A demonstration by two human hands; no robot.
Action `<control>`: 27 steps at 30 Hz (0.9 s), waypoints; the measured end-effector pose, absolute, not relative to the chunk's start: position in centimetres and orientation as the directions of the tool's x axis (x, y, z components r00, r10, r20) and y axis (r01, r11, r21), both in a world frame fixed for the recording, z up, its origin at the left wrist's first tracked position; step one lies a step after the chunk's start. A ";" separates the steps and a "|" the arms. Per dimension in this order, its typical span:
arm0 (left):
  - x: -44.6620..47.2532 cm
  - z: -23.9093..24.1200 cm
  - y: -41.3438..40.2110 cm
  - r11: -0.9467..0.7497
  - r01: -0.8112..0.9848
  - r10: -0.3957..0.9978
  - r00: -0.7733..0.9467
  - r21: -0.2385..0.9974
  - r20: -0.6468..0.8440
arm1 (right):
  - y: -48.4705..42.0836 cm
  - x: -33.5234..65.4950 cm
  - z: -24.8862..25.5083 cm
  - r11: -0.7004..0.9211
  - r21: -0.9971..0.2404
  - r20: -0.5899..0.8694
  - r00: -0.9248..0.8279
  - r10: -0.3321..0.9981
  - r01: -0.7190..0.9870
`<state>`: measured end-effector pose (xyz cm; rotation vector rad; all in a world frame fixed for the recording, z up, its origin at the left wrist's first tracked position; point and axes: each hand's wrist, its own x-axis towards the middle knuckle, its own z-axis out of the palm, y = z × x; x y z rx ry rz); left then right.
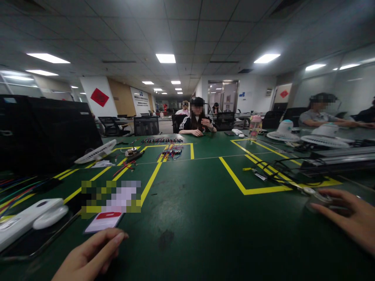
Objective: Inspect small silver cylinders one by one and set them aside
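Observation:
My left hand (93, 255) is over the near left of the green table (199, 218), thumb and forefinger pressed together. Whatever may be between its fingertips is too small to make out. Just beyond it lies a badge card (102, 221) with a red stripe, its far part blurred out. At the right edge, my right hand (348, 216) curves its thumb and fingers around a small round grey object (318, 200), whose kind I cannot tell. Black cables (281, 173) lie right behind that object.
Yellow tape (246, 191) marks areas on the table. A white power bank (32, 218) and a phone (32, 244) lie at left, near a large black box (49, 132). Wired parts (172, 152), white fans (283, 132) and a bottle (255, 127) stand farther back. A person (197, 121) sits opposite.

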<state>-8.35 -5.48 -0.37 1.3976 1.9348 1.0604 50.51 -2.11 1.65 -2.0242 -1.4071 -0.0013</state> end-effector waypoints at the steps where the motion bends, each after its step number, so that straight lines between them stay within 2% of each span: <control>1: -8.4 -0.4 -5.4 0.153 0.510 0.950 -0.311 0.846 0.015 | -2.0 49.5 1.4 -0.131 -0.467 0.417 0.349 0.840 0.874; 3: -8.3 -0.3 -5.3 0.145 0.481 0.960 -0.278 0.865 -0.006 | -1.8 46.5 1.1 0.118 -0.390 0.563 0.135 0.815 0.913; 6: -8.1 0.3 -5.4 0.143 0.481 0.963 -0.270 0.865 -0.009 | -1.5 39.7 0.9 0.496 -0.283 0.694 -0.182 0.697 0.821; 8: -7.9 0.8 -5.6 0.138 0.481 0.965 -0.264 0.866 -0.007 | -1.6 34.5 1.0 0.654 -0.337 0.660 -0.325 0.677 0.677; 10: -7.9 1.1 -5.9 0.132 0.487 0.971 -0.240 0.863 -0.013 | -1.6 30.0 1.3 0.730 -0.441 0.614 -0.418 0.670 0.522; 14: -8.0 1.6 -6.2 0.117 0.516 0.982 -0.189 0.849 -0.021 | -1.6 25.6 1.9 0.717 -0.593 0.522 -0.503 0.688 0.365; 17: -7.5 2.0 -6.1 0.096 0.552 0.981 -0.196 0.828 0.017 | -1.3 25.3 1.6 0.620 -0.689 0.420 -0.491 0.763 0.375; 20: -5.6 2.6 -5.6 0.054 0.602 0.991 -0.130 0.797 0.031 | -0.9 25.4 1.3 0.504 -0.777 0.326 -0.443 0.835 0.379; 25: 1.0 3.7 -4.1 -0.217 0.565 0.974 0.176 0.796 0.141 | -0.9 25.2 2.0 0.437 -0.800 0.222 -0.472 0.853 0.412; 27: 3.9 4.3 -3.3 -0.348 0.534 0.935 0.254 0.771 0.246 | -1.0 25.2 2.0 0.444 -0.796 0.226 -0.478 0.849 0.412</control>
